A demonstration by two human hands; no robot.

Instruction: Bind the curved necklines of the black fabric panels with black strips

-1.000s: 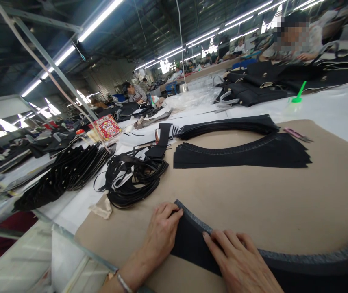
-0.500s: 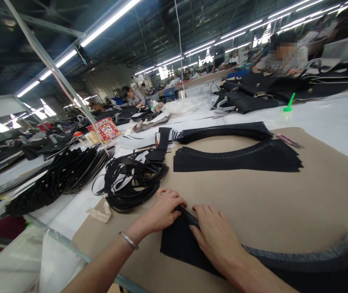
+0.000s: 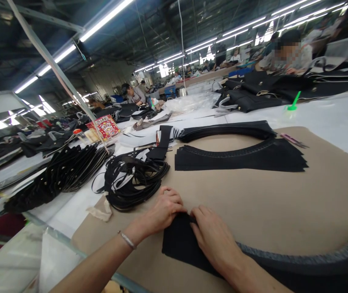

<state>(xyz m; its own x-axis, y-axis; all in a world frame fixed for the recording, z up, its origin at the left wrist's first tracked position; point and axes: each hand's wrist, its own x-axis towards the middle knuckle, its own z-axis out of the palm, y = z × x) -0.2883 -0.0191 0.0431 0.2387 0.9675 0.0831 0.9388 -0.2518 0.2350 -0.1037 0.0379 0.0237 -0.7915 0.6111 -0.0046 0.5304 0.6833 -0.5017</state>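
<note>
A stack of black curved material pieces [image 3: 183, 244] lies in front of me on the brown board, with a grey, rough-looking strip along its inner curve. At the upper left corner of the stack, my left hand [image 3: 168, 205] has its fingers curled and pinches the top edge. Close beside it, my right hand [image 3: 212, 232] grips the same edge, with thumb below and fingers pressed together over it. Part of the edge is hidden under both hands. Left of my hands lies a tangled coil of black strips [image 3: 131, 179].
Further back on the brown board [image 3: 283, 195] are more black curved pieces [image 3: 235, 158] and pink-handled snips [image 3: 294, 140]. A green pointed bottle cap [image 3: 292, 106] stands on the white table. Overlapping black panels [image 3: 58, 175] lie at left. A co-worker [image 3: 286, 57] sits beyond the black bags.
My right hand has shifted slightly left, closer to my left hand. The edge between them, showing as a folded grey strip before, now looks black and turned over.
</note>
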